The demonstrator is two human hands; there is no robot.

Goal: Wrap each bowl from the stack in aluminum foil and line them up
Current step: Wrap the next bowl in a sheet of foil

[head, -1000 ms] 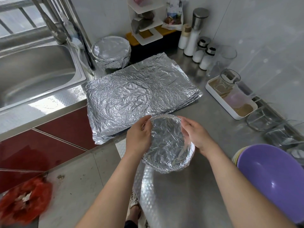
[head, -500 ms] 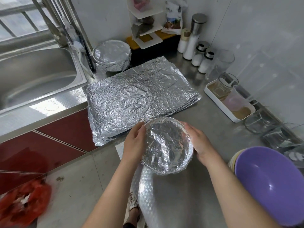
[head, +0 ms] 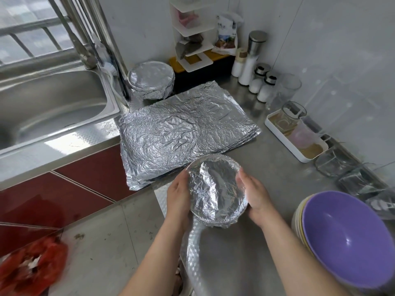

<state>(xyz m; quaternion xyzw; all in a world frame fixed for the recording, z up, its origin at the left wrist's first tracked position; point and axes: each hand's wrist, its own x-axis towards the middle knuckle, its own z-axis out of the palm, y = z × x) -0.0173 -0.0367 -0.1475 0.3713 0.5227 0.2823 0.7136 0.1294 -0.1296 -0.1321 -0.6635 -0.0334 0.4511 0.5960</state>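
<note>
Left hand [head: 178, 195] and right hand [head: 255, 197] cup the foil-wrapped bowl [head: 217, 189] at opposite sides, fingers curled on it. It is tilted at the tabletop [head: 245, 253] edge, beside the foil sheets [head: 181, 133]. Likely light and stiff; the foil is thin and tears easily, so grip the rim gently.

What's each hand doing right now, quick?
Left hand: holds the foil-wrapped bowl by its left side.
Right hand: holds the same bowl by its right side.
</note>
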